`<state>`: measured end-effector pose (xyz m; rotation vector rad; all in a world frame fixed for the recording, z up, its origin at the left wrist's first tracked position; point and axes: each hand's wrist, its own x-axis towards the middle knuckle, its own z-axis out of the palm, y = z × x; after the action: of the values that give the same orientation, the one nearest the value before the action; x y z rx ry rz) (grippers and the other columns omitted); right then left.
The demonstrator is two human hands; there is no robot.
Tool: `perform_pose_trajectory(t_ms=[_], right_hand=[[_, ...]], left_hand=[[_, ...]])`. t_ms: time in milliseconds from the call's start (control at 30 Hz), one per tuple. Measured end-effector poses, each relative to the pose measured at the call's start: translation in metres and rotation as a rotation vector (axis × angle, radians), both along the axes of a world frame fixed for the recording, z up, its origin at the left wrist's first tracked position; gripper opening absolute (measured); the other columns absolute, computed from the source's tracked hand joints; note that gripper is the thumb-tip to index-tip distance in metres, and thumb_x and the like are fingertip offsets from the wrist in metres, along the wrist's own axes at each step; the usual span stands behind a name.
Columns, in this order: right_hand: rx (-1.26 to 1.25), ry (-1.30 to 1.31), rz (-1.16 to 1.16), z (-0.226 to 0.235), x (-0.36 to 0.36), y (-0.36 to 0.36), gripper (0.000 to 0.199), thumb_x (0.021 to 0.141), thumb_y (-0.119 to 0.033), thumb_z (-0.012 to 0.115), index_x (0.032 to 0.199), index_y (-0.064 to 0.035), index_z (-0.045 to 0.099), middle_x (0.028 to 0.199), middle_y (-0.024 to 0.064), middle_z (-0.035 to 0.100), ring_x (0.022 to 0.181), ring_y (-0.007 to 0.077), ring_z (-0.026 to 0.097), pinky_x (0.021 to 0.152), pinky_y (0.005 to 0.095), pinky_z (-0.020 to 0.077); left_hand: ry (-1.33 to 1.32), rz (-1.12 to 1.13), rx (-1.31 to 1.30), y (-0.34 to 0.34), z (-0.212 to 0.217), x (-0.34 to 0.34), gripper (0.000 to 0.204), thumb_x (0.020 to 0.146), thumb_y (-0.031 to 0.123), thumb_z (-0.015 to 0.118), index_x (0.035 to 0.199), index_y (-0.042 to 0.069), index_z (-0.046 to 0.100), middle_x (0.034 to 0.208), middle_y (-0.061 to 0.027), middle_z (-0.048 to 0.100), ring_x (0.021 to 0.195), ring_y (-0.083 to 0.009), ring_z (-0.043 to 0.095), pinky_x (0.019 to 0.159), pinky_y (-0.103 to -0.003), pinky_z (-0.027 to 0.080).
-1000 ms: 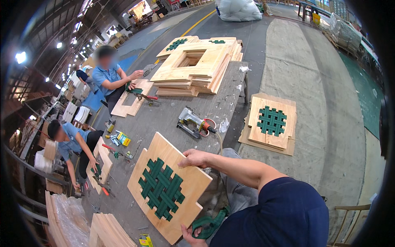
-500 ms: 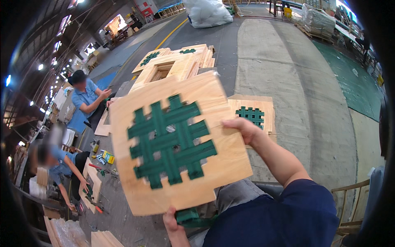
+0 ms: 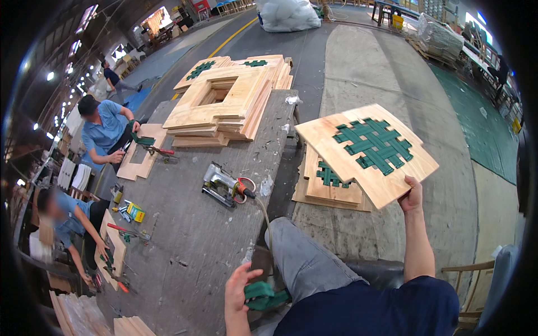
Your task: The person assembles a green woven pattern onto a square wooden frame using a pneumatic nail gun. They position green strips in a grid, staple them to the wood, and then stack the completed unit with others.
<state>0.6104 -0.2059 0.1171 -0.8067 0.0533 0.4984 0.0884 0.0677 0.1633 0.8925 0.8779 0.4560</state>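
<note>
Head view: right hand (image 3: 413, 196) fingers pinch a square wooden panel with green woven webbing (image 3: 367, 152) above the floor stack of like panels (image 3: 330, 185); left hand (image 3: 240, 291), fingers spread, touches a green webbing roll (image 3: 260, 295) beside the grey table (image 3: 190, 235).

The square wooden panel (image 3: 367, 152) in my right hand (image 3: 412, 197) has a green woven strap centre, held by its near edge, tilted flat above the stack of finished panels (image 3: 330, 187) on the floor. My left hand (image 3: 240, 288) rests by a green strap roll (image 3: 260, 295) at my knee.
</note>
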Motion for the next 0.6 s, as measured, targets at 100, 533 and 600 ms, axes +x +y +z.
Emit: perform_pose_trajectory(t_ms=[100,533,600], right_hand=[[-0.070,0.127,-0.127,-0.056,0.030,0.032,0.047,0.086,-0.008,0.064,0.131,0.0031,0.054,0.128,0.0169,0.066,0.115,0.0329,0.067,0.104,0.0473,0.0542],[0.029,0.402,-0.156,-0.260,0.098,0.213,0.048,0.098,-0.019,0.069,0.141,-0.0084,0.051,0.133,0.0117,0.064,0.121,0.0312,0.063,0.100,0.0537,0.0541],[0.054,0.467,-0.183,-0.287,0.092,0.229,0.048,0.101,-0.025,0.068,0.143,-0.0099,0.051,0.137,0.0119,0.062,0.126,0.0308,0.061,0.104,0.0548,0.0518]], left_hand=[[0.163,0.138,-0.096,-0.007,-0.014,-0.020,0.046,0.107,0.032,0.057,0.140,0.001,0.054,0.114,-0.0202,0.074,0.073,-0.0179,0.070,0.061,-0.030,0.058],[0.630,0.288,-0.316,-0.060,-0.020,-0.022,0.046,0.107,0.039,0.057,0.139,0.007,0.059,0.110,-0.0113,0.075,0.073,-0.0094,0.066,0.057,-0.022,0.048],[0.628,0.281,-0.375,-0.058,-0.020,-0.009,0.046,0.106,0.040,0.058,0.139,0.007,0.058,0.110,-0.0111,0.075,0.068,-0.0075,0.063,0.053,-0.020,0.044]])
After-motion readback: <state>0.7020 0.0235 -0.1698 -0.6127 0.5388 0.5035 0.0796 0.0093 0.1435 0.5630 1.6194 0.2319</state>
